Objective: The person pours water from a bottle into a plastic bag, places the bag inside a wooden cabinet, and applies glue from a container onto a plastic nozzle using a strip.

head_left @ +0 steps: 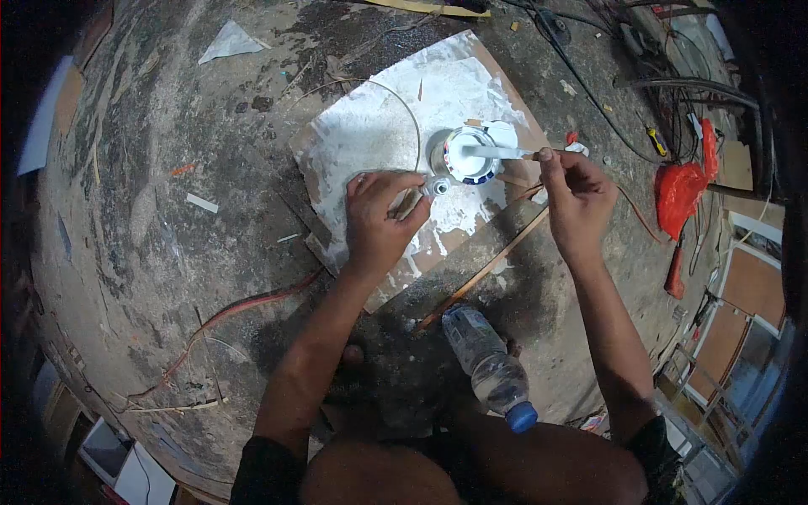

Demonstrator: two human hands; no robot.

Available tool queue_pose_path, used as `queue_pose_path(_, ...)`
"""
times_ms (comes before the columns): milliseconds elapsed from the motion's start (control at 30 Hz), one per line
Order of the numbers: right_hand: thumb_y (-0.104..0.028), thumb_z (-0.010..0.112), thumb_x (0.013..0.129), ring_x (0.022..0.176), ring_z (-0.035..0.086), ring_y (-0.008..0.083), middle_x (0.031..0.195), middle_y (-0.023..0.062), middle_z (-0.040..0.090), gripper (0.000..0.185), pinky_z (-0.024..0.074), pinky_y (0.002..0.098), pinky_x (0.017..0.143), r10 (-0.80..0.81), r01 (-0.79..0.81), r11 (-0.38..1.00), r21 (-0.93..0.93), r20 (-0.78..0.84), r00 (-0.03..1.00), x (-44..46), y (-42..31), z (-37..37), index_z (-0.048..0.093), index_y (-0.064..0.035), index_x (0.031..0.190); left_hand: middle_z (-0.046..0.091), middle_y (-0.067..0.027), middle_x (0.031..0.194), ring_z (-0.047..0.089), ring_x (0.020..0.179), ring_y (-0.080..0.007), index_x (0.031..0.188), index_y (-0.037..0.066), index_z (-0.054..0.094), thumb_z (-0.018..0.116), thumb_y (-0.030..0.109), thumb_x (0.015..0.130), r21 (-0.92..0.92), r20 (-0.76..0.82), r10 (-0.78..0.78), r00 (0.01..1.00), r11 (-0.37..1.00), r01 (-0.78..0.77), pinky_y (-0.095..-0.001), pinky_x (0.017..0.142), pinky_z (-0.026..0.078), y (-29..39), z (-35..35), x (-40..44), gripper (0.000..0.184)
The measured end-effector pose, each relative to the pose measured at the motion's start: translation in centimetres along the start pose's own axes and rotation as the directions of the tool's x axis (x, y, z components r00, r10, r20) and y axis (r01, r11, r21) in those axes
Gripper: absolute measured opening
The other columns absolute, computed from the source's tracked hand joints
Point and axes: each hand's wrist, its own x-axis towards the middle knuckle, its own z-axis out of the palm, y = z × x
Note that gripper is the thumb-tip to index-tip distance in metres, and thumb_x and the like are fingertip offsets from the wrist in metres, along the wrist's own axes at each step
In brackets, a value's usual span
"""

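My left hand (383,210) grips a small clear bottle (438,187) by its side, its open mouth facing up, just left of and below the can. My right hand (576,189) pinches the end of a flat whitish stick (509,152), whose other end reaches over the open can. The can (478,175) holds white paint or paste and stands on a board (362,139) smeared with white. What is inside the small bottle cannot be made out.
A clear plastic bottle with a blue cap (497,370) lies near my legs. A wooden strip (488,269) crosses below the board. Red plastic (680,198), a yellow screwdriver (656,141) and black cables (589,88) lie at the right. A red cord (240,305) runs lower left.
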Motion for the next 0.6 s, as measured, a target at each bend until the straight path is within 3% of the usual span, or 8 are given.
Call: queue_pose_path(600,-0.02,0.074,0.097,0.067,0.055,0.0043,0.074,-0.0013,0.065,0.024,0.0415,0.0214,0.06,0.038,-0.034,0.997,0.067,-0.053,0.998,-0.5,-1.1,-1.3,0.074,0.0033,0.089,0.074,-0.003,0.101,0.066,0.098,-0.0236,0.099,0.013,0.073,0.085,0.011,0.075,0.024,0.035,-0.034,0.999,0.999,0.034,-0.0393,0.095,0.041,0.0,0.0,0.0,0.027)
